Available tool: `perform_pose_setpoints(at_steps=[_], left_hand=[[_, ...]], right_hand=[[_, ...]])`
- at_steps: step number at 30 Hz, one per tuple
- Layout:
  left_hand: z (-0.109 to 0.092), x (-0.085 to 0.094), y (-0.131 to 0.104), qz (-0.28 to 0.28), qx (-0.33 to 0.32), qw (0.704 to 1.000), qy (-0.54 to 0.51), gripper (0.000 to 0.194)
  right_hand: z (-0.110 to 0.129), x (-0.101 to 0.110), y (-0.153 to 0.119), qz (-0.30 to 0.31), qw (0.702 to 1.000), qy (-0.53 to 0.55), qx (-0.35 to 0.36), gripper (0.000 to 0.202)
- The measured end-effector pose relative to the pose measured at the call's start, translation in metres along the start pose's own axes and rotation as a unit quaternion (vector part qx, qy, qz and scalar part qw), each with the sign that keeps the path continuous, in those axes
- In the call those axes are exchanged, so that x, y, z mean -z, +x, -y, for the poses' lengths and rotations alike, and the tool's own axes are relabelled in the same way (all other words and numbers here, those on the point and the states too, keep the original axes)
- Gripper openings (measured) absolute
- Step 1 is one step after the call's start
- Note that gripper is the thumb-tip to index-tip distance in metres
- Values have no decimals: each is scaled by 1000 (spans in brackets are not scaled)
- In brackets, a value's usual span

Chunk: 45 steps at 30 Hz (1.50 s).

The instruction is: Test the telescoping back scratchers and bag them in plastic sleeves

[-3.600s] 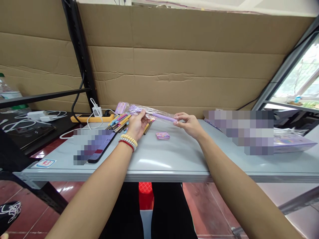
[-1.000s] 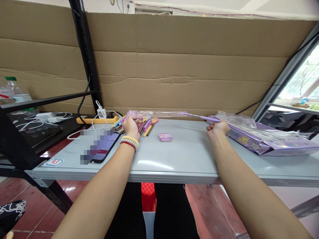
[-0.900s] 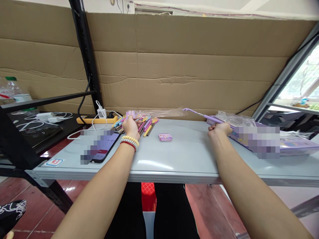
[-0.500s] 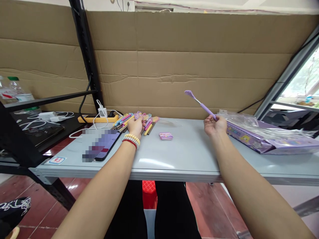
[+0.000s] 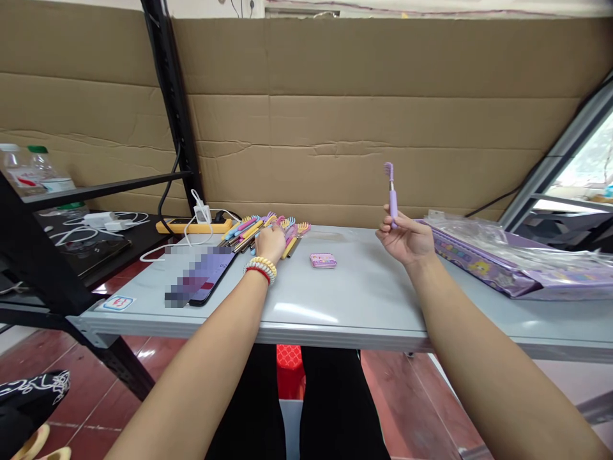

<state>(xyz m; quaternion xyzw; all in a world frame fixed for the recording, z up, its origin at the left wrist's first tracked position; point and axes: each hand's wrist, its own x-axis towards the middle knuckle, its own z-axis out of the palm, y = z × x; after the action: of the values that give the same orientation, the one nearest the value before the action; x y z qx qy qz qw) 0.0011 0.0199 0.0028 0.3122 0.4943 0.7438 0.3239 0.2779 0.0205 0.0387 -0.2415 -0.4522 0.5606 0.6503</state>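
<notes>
My right hand [image 5: 407, 237] is raised over the right half of the table, its fingers closed around the handle of a purple back scratcher [image 5: 393, 199]. The scratcher stands nearly upright, its small claw at the top and a short metal rod below. On the left, my left hand [image 5: 271, 243] rests at a pile of back scratchers [image 5: 244, 231] in pink, yellow, blue and purple. Its fingers are curled down into the pile; what they grip is hidden. Between my hands lies a small stack of pink and purple printed cards [image 5: 323, 260].
A phone [image 5: 214, 279] lies left of the pile, near a yellow power strip [image 5: 179, 227] with a white charger and cable [image 5: 202, 214]. A purple printed box [image 5: 483, 265] with clear plastic wrap on it occupies the right side. Cardboard [image 5: 335, 121] walls off the back.
The purple scratcher has swung from leaning left to nearly upright as my right hand turned. My left hand stays at the pile. The whole view has shifted slightly.
</notes>
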Motion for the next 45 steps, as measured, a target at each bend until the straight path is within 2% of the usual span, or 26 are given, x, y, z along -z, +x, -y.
perform_pose_setpoints(at_steps=[4,8,11,15,20,24,29,32,37,41,45], left_hand=[[2,2,-1,14,-39,988,147,37],[2,3,-3,-3,-66,984,164,38],[-2,3,-9,-27,-101,976,189,29],[-7,2,-17,9,-162,936,312,17],[-5,1,-19,81,-205,882,417,11],[-4,2,-18,99,-204,869,439,7],[-3,2,-16,103,-197,886,407,12],[-3,2,-16,106,-196,884,412,14],[-4,2,-17,118,-195,868,441,13],[-7,2,-19,126,-184,849,479,9],[-8,2,-20,128,-188,842,490,10]], right_hand=[[-4,-3,1,2,997,-57,-56,18],[-8,-3,5,2,991,-85,-99,16],[-13,-2,8,3,990,-90,-110,24],[-24,2,14,-27,987,-108,-115,39],[-32,8,21,-82,983,-128,-108,37],[-31,8,21,-88,986,-117,-82,36],[-32,3,18,-94,984,-147,-36,32],[-32,-1,16,-97,981,-166,-16,29],[-31,-2,13,-62,987,-149,-26,30],[-32,1,13,-56,986,-147,-44,26],[-32,1,14,-60,987,-141,-52,20]])
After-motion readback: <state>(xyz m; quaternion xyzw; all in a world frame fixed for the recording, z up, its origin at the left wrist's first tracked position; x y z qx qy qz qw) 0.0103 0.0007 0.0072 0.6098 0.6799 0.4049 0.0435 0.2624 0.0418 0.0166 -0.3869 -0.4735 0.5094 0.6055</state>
